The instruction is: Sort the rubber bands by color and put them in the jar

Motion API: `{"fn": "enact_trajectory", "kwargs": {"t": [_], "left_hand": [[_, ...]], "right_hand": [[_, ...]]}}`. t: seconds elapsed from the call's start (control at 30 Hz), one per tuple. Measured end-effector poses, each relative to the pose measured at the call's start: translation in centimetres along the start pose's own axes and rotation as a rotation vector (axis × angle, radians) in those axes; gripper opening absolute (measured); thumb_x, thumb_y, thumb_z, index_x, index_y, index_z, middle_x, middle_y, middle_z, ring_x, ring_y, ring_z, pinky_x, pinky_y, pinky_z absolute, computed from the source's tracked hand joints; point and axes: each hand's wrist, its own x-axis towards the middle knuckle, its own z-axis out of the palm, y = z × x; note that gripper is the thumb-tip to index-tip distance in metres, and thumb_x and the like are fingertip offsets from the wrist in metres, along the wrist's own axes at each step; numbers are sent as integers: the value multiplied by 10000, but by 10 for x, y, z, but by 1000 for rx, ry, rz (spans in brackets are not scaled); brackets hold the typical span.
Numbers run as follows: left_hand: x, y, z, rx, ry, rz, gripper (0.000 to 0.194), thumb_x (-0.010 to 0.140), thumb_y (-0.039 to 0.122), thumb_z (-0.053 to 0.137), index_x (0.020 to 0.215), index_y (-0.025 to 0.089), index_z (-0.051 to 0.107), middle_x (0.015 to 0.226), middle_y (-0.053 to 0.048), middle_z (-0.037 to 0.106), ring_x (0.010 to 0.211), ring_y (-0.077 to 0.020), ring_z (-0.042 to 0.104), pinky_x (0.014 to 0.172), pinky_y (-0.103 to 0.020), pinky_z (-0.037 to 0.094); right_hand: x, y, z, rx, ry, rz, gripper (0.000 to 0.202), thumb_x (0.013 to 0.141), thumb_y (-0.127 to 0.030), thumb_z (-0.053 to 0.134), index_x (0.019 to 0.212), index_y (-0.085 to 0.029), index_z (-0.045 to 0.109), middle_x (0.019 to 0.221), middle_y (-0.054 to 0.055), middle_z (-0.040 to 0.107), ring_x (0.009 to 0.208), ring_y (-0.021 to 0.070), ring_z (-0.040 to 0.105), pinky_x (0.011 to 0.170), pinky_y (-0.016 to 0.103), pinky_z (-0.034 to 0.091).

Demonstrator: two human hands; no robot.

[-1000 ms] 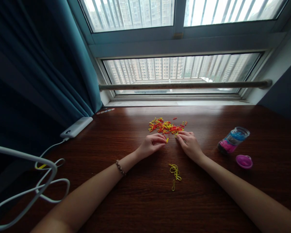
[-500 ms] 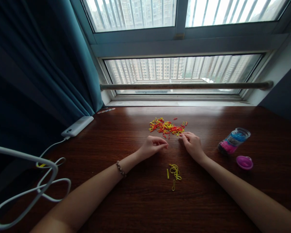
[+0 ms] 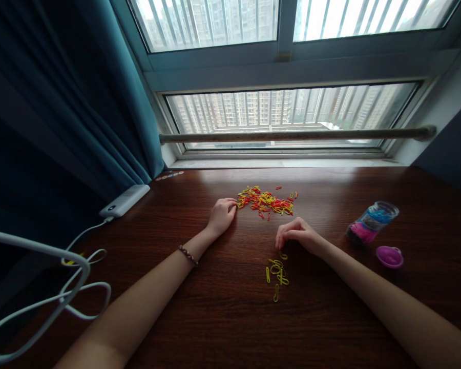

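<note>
A loose pile of small red and yellow rubber bands [image 3: 267,201] lies on the dark wooden table. At the pile's left edge, my left hand [image 3: 222,216] has its fingers curled together, with the fingertips against the outermost bands; whatever is between them is too small to make out. My right hand [image 3: 297,236] is closed in a downward pinch nearer to me, and a yellow rubber band [image 3: 283,255] shows at its fingertips. Just below it sits a smaller group of yellow rubber bands [image 3: 278,270], some looped over one another.
On the right, a clear jar [image 3: 372,223] with blue, pink and black contents leans on its side near a purple lid [image 3: 389,257]. To the left are a white power bank [image 3: 125,201] with a cable and a thick white curved stand [image 3: 38,246]. Behind is a window with a rail [image 3: 292,136].
My right hand has come from the pile's right side toward me, bringing a yellow rubber band to the small yellow group. My left hand has moved left and forward to the pile's left edge.
</note>
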Motion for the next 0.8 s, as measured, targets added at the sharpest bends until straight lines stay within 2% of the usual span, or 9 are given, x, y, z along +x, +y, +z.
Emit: {"fn": "enact_trajectory", "kwargs": {"t": [0.03,0.1,0.23,0.3,0.37,0.57,0.7,0.73,0.8], "left_hand": [[0,0,1,1,-11,8,194,772,167,477,844,184,657,938,-43,641,911,-186,543,855,-353,430],[0,-1,2,2,-24,20,204,774,164,478,872,188,655,942,-43,643,919,-187,544,856,-352,432],[-1,-1,2,6,-24,28,203,776,175,489,905,187,646,938,-48,641,920,-190,544,852,-350,435],[-1,0,2,12,-29,29,197,781,179,485,891,183,648,942,-51,638,924,-189,542,854,-350,434],[-2,0,3,18,-36,27,200,786,179,478,882,181,653,960,-54,633,938,-189,536,860,-350,433],[-1,2,2,-42,-3,1,202,785,164,476,888,164,649,956,-70,626,931,-194,533,869,-366,427],[-1,19,-10,-327,61,-25,169,773,192,506,868,151,639,947,-81,610,930,-193,533,842,-348,435],[-2,27,-13,-453,20,-23,164,771,211,516,860,147,638,946,-83,608,922,-191,539,807,-327,449],[-6,44,-19,-726,-162,-10,179,772,260,531,818,127,642,907,-86,614,871,-181,558,739,-286,463]], "right_hand": [[0,0,0,-19,-18,5,296,730,-276,449,577,-143,665,678,56,678,669,171,603,661,283,460],[2,2,0,-78,102,-4,302,744,-278,435,604,-153,672,707,48,685,683,166,603,640,267,453],[5,12,-4,-318,611,10,282,759,-274,432,692,-178,689,739,39,687,716,178,608,683,285,444],[6,19,-7,-458,762,13,267,762,-270,439,717,-194,691,779,39,687,766,194,610,744,312,434],[7,23,-9,-564,796,3,265,772,-269,437,737,-202,691,833,44,683,808,202,605,774,324,425],[8,27,-9,-732,733,-20,289,811,-277,418,760,-197,691,893,53,665,861,200,571,811,328,403],[8,27,-7,-798,699,-13,290,820,-260,414,751,-195,688,920,52,653,881,197,548,827,334,391],[8,28,-7,-818,687,-9,285,818,-248,416,751,-192,688,928,54,649,887,198,542,832,335,388],[8,29,-6,-858,668,-4,269,810,-218,422,774,-186,687,946,57,643,898,199,531,842,334,385]]}}
